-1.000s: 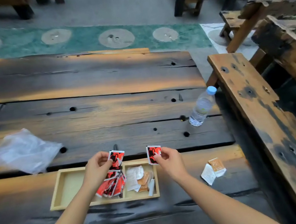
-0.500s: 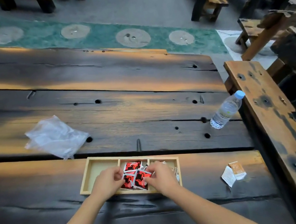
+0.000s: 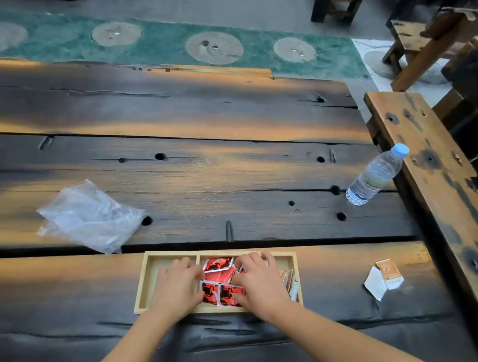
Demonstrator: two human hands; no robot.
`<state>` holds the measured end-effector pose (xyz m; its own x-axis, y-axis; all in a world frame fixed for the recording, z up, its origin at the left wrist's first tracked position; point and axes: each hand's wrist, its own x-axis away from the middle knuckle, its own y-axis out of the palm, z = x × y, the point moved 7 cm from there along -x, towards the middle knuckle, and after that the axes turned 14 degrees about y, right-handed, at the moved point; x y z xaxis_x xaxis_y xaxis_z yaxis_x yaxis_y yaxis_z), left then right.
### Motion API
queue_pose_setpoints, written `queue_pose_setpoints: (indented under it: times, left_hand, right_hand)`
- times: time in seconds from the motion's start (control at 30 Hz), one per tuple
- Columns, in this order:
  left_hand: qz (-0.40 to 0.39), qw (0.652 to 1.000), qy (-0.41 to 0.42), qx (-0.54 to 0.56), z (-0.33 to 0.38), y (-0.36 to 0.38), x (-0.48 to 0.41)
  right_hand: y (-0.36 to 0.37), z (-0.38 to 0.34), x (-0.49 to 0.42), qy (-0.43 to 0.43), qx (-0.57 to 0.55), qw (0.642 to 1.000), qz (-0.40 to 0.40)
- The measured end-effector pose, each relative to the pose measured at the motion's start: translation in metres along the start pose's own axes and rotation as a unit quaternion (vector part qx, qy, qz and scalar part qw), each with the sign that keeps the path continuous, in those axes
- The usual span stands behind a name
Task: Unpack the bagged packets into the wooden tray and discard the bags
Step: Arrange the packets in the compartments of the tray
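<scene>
1. The wooden tray (image 3: 144, 285) sits on the dark surface (image 3: 198, 171), near its front edge.
2. Both hands rest in the tray: the left hand (image 3: 175, 288) and right hand (image 3: 258, 281) press flat on red packets (image 3: 217, 265) in the middle compartment, fingers spread, grasping nothing.
3. A crumpled clear bag (image 3: 90, 217) lies behind the tray to its left.
4. Two loose packets (image 3: 383, 278) lie right of the tray; a water bottle (image 3: 376, 174) lies behind them.

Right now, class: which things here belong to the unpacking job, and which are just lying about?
Job: wooden tray; red packets; clear plastic bag; loose packets beside the tray; left hand; right hand.

Lying about: water bottle; bench.
</scene>
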<state>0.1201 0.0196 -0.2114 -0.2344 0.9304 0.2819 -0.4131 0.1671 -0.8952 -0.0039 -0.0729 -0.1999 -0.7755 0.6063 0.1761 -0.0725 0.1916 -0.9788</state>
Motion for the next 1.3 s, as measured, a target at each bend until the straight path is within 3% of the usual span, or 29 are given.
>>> queue_pose_setpoints:
  times: [0.13,0.33,0.4,0.5,0.63,0.73,0.9,1.13,1.3]
  left_hand:
    - [0.039,0.999,0.013,0.025,0.005,-0.014,-0.003]
    - [0.163,0.980,0.095,0.056,0.050,-0.054,-0.032]
    - [0.165,0.976,0.129,0.067,0.084,-0.059,-0.050]
    - [0.137,0.969,0.186,0.091,0.148,-0.056,-0.078]
    - [0.054,0.966,0.227,0.112,0.235,-0.031,-0.109]
    - [0.008,0.966,0.224,0.129,0.283,0.003,-0.133]
    - [-0.041,0.966,0.147,0.207,0.309,0.069,-0.172]
    - [-0.079,0.986,0.137,0.056,0.342,0.123,-0.196]
    - [-0.084,0.983,0.162,-0.020,0.364,0.135,-0.200]
  right_hand:
    - [0.001,0.003,0.000,-0.004,-0.043,0.999,-0.015]
    - [-0.024,0.056,0.008,0.105,-0.226,0.968,0.025]
    - [-0.026,0.098,0.014,0.185,-0.309,0.932,0.034]
    - [-0.024,0.178,0.037,0.316,-0.452,0.831,0.071]
    - [-0.016,0.286,0.090,0.457,-0.451,0.759,0.112]
    - [-0.006,0.343,0.123,0.525,-0.435,0.725,0.092]
    - [0.015,0.385,0.128,0.530,-0.396,0.749,0.043]
    - [0.024,0.387,0.085,0.451,-0.293,0.843,0.006]
    - [0.033,0.381,0.070,0.416,-0.226,0.880,-0.034]
